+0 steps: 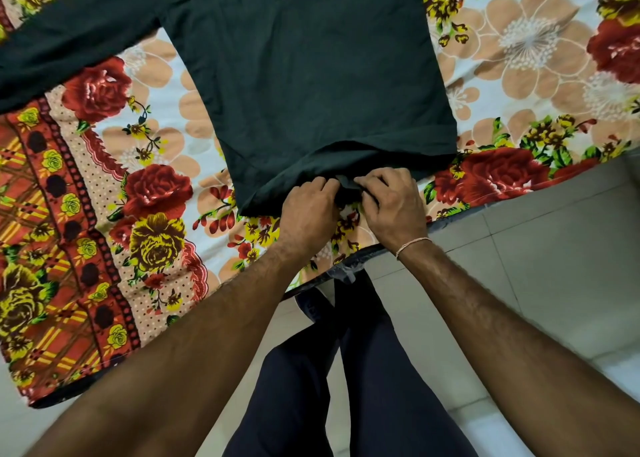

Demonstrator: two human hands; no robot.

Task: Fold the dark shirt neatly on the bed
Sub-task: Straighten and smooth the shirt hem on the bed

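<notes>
Floral sheet [149, 152] covers the bed [349, 266], with grey floor tiles [540, 266] beside it. Dark shirt [304, 76] lies spread flat on the sheet, one sleeve [69, 41] extended sideways, hem nearest the bed edge. Left hand [308, 211] and right hand [391, 200] sit close together at the hem, fingers curled, pinching the fabric. Thread band [412, 245] circles the right wrist.

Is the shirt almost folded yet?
Not yet. The dark shirt already lies spread flat on the flowery bed sheet. The left hand and right hand pinch its near hem together. The sleeve is still stretched out, so the folding is left.
</notes>
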